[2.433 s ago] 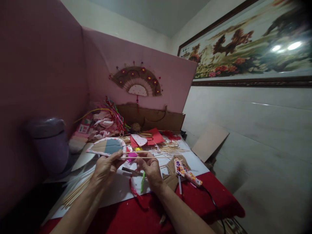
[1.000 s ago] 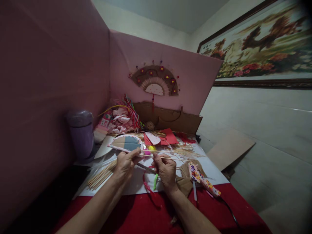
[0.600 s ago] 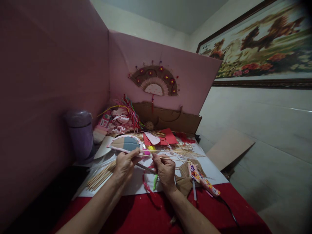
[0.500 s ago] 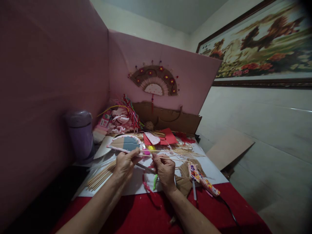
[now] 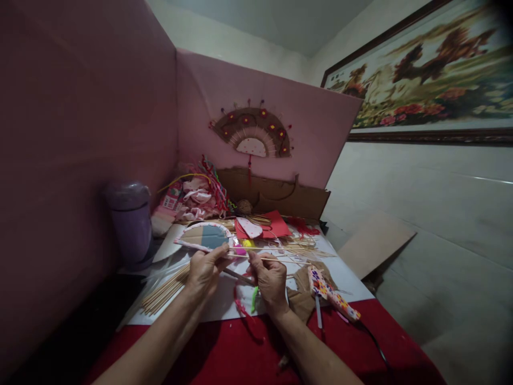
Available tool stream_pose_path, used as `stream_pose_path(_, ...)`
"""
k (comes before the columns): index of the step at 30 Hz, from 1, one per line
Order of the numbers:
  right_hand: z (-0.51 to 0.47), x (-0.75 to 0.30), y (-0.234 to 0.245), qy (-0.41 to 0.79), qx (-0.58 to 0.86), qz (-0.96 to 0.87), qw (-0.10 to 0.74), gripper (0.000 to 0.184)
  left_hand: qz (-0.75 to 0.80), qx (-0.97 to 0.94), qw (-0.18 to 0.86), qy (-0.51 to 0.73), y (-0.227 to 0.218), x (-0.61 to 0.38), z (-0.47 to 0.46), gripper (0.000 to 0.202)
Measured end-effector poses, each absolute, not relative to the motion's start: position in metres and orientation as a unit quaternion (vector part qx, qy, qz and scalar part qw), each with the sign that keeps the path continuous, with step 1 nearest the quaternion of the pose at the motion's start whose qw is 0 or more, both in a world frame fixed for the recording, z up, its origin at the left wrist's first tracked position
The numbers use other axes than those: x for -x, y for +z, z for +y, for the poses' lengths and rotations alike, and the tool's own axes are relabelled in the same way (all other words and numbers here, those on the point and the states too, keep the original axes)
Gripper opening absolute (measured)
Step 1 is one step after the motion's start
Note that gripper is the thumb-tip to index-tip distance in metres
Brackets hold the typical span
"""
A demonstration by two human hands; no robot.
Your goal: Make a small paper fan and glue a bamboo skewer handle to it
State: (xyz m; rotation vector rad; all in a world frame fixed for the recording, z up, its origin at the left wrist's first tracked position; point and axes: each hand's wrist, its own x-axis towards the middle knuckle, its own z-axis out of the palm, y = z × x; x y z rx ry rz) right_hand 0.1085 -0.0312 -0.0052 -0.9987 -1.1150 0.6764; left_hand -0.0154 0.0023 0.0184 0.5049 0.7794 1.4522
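Note:
Between the thumb and fingers of my left hand (image 5: 205, 271) is the right corner of a half-round cardboard piece (image 5: 214, 233), brown and blue-grey inside a patterned cloth edging. My right hand (image 5: 269, 280) pinches a thin bamboo stick (image 5: 294, 260), whose left end runs to the corner of the cardboard by my left fingers. Another thin stick lies just above it, and I cannot tell which fingers hold that one. Under my left wrist a bundle of bamboo sticks (image 5: 164, 293) rests on the white sheet. A flowered glue gun (image 5: 334, 299) lies right of my right hand.
A purple lidded container (image 5: 130, 224) stands at the left. Behind are pink cloth and ribbons (image 5: 198, 198), red paper (image 5: 276, 224) and a cardboard strip (image 5: 280, 195). A decorated fan (image 5: 251, 128) hangs on the pink panel. The glue gun's cord (image 5: 374, 342) crosses the red cloth.
The view has shifted very slightly. Both hands keep nearly the same grip and place, with the stick and the half-round cardboard piece still held together.

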Motion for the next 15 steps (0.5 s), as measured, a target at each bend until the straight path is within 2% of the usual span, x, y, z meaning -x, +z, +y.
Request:
stream_pose_path(6,-0.0310,-0.1076,-0.0031,0.315,0.449,-0.484,0.682,0.034,0.346,-0.225,0.653,0.636,0.0184,0.0152,0.0023,0.011)
stream_pose_path(15,-0.0314,-0.1087,-0.0030,0.300,0.455,-0.497,0.675,0.040,0.347,-0.222,0.650,0.638,0.0173,0.0149,0.0028,0.015)
